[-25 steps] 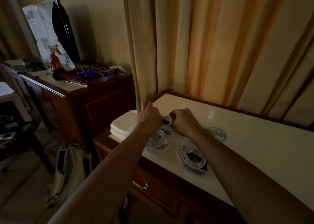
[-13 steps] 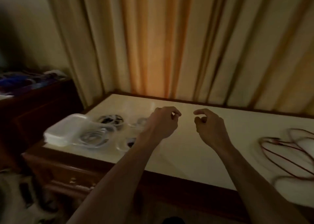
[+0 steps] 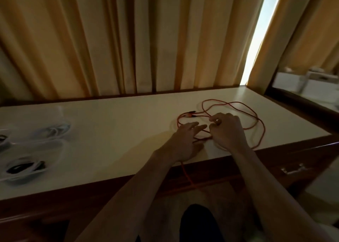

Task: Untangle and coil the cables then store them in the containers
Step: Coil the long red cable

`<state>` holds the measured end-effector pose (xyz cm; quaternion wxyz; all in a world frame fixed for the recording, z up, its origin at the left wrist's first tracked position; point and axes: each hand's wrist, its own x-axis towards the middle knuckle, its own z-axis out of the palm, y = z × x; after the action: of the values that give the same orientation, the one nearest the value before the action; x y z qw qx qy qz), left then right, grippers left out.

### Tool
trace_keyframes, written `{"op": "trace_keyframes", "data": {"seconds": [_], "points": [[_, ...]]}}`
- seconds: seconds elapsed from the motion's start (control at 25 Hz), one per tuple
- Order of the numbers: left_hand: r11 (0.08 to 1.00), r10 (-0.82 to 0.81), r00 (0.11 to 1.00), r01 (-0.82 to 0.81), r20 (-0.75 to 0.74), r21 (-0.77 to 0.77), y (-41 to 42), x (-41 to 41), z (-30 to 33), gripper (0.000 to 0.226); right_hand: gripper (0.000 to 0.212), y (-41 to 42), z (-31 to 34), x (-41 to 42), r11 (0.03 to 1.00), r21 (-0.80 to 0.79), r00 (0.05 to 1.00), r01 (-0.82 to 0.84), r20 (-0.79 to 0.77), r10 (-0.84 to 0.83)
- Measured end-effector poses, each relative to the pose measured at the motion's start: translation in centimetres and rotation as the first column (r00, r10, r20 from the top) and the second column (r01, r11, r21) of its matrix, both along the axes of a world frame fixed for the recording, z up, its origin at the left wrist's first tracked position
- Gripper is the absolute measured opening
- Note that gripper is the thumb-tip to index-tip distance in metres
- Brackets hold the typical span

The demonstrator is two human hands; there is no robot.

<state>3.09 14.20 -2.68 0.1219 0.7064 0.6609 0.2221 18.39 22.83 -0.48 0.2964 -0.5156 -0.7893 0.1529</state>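
Cable [image 3: 238, 106], orange, sprawls in loose loops toward the right end of the worktop [image 3: 117, 124], its tail dropping over the front edge beneath my left wrist. My right hand [image 3: 227, 131] sits in the middle of the tangle, fingers curled and pinching a strand. My left hand [image 3: 185, 142] lies just beside it with fingers straight, resting on the near loop. The loops spread away to the right and back, so my right hand is nearer the bulk.

Tan curtains [image 3: 128, 39], drawer handle [image 3: 293, 169]
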Motion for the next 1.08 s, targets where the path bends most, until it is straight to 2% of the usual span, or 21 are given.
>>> {"op": "trace_keyframes", "data": {"seconds": [0.08,0.16,0.2,0.32,0.48,0.64,0.72,0.8,0.92,1.0,1.08], "points": [[0.999,0.048,0.997,-0.047,-0.064,0.018,1.2,0.2,-0.6,0.052,0.045,1.1,-0.6,0.8,0.988,-0.156,0.986,0.000,0.164,0.026],[0.988,0.143,0.977,-0.131,-0.158,0.084,1.8,0.1,-0.5,0.041,0.049,1.7,-1.0,0.8,0.961,-0.277,0.977,-0.018,0.200,0.076],[0.981,0.185,0.961,-0.167,-0.206,0.103,2.0,-0.3,-0.4,0.037,0.047,1.9,-1.2,0.3,0.957,-0.288,0.973,-0.045,0.205,0.108],[0.959,0.282,0.919,-0.266,-0.274,0.094,1.9,-2.3,0.2,0.030,0.033,2.1,-1.5,-2.6,0.954,-0.224,0.937,-0.201,0.241,0.254],[0.891,0.453,0.847,-0.431,-0.276,0.140,0.1,-6.4,0.5,0.019,0.028,1.3,-1.3,-7.9,0.925,-0.125,0.917,-0.358,0.139,0.373],[0.772,0.633,0.745,-0.593,-0.209,0.228,-2.4,-10.9,0.6,0.024,0.025,0.1,-0.8,-14.3,0.883,0.007,0.883,-0.470,-0.012,0.470],[0.745,0.661,0.743,-0.632,-0.106,0.214,-3.1,-13.0,0.6,0.036,0.025,0.1,-0.3,-17.2,0.882,0.087,0.879,-0.463,-0.089,0.469],[0.749,0.648,0.761,-0.640,0.009,0.170,-3.2,-14.2,0.8,0.044,0.022,0.3,0.2,-19.1,0.899,0.208,0.901,-0.386,-0.126,0.416],[0.769,0.619,0.781,-0.624,0.082,0.141,-3.0,-16.0,1.0,0.030,0.023,1.0,0.5,-21.2,0.872,0.416,0.925,-0.259,-0.154,0.348],[0.757,0.627,0.772,-0.636,0.105,0.151,-2.5,-17.0,1.3,0.021,0.027,1.4,0.1,-22.3,0.864,0.458,0.945,-0.208,-0.134,0.298],[0.708,0.659,0.721,-0.691,0.213,0.148,-1.6,-18.0,1.6,0.018,0.030,1.7,-0.3,-23.0,0.869,0.456,0.950,-0.191,-0.138,0.281]]}}
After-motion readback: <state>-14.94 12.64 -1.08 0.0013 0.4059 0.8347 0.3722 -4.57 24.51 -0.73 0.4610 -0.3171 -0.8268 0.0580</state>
